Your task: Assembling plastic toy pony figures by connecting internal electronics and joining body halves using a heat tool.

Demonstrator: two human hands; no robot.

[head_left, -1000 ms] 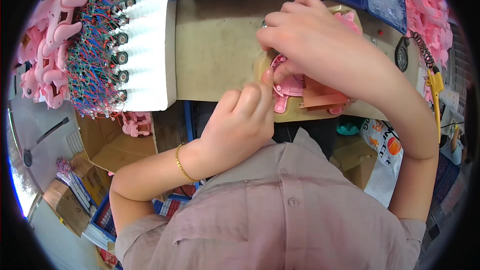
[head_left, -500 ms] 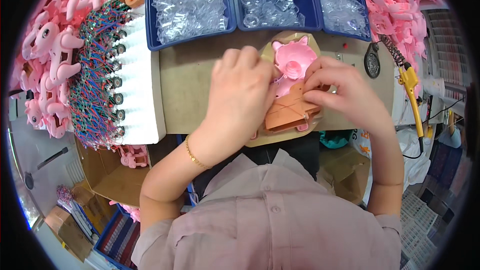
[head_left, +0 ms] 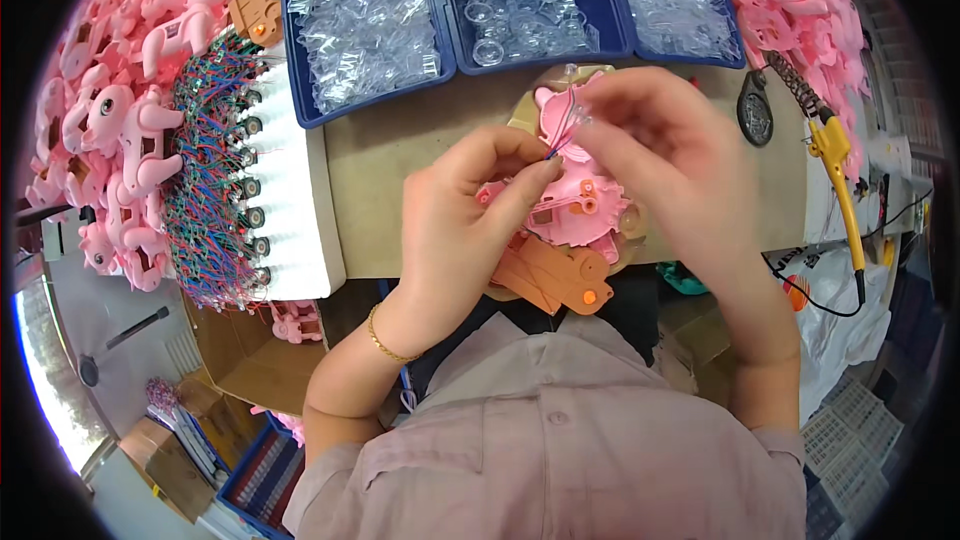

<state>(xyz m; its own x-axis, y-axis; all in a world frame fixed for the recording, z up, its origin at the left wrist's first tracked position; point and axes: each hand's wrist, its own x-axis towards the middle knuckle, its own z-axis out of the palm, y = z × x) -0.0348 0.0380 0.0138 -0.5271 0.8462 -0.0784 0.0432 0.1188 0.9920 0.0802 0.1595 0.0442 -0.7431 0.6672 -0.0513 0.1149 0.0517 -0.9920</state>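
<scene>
Between the thumb and fingers of my left hand (head_left: 465,190) I pinch a few thin coloured wires (head_left: 562,130), which stand up over the work. My right hand (head_left: 665,140), slightly blurred, has its thumb and fingertips drawn together at the upper ends of those wires; a small clear bit shows there, too little to name. Beneath both hands lies an open pink toy body shell (head_left: 575,225), its hollow inside facing up. An orange-brown plastic housing (head_left: 545,275) is at its near edge, overhanging the table's front. A tan holder (head_left: 522,118) shows partly under the shell.
Blue bins (head_left: 450,60) of clear plastic parts line the back. Pink toy animals (head_left: 130,130) pile up at left, beside bundled wires (head_left: 215,180) with small round parts on a white foam tray (head_left: 300,210). At right are a black disc tag (head_left: 755,115) and a yellow coiled-cord tool (head_left: 835,170).
The orange-brown housing has moved off the pink shell toward me, baring the shell's inside. My hands have left the housing, and wires are now raised in my left fingers.
</scene>
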